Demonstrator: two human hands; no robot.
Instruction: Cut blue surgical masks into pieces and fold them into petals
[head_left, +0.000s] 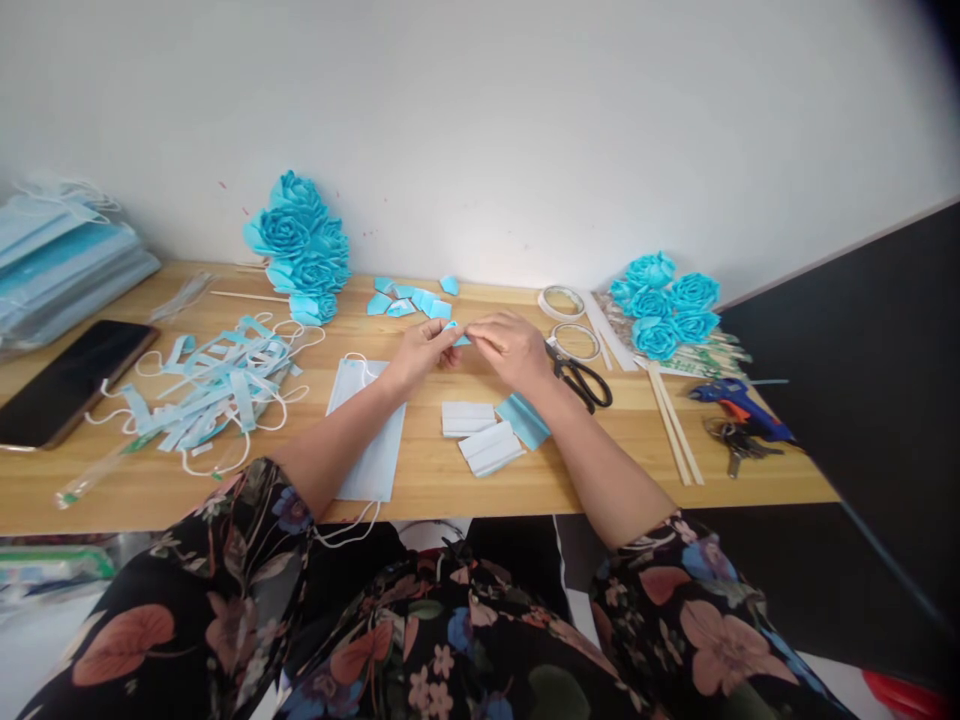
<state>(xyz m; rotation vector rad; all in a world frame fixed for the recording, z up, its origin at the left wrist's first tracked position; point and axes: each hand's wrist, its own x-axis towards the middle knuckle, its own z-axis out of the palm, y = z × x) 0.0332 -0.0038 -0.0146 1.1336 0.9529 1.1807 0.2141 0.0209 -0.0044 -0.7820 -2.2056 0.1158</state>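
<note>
My left hand (421, 352) and my right hand (511, 350) meet over the middle of the wooden table (420, 470). Both pinch a small light-blue piece of mask fabric (458, 334) between their fingertips. A flat face mask (367, 430) lies under my left forearm. Folded white and blue fabric strips (487, 432) lie just below my hands. Several small folded blue pieces (412, 297) sit beyond my hands, near the wall.
Black scissors (581, 377) and two tape rolls (568, 320) lie right of my hands. Blue fabric roses (301, 245) lean on the wall; more roses (666, 304) on sticks lie at right by a glue gun (739, 400) and keys. A phone (67, 380), mask stacks and cut strips (217, 385) fill the left.
</note>
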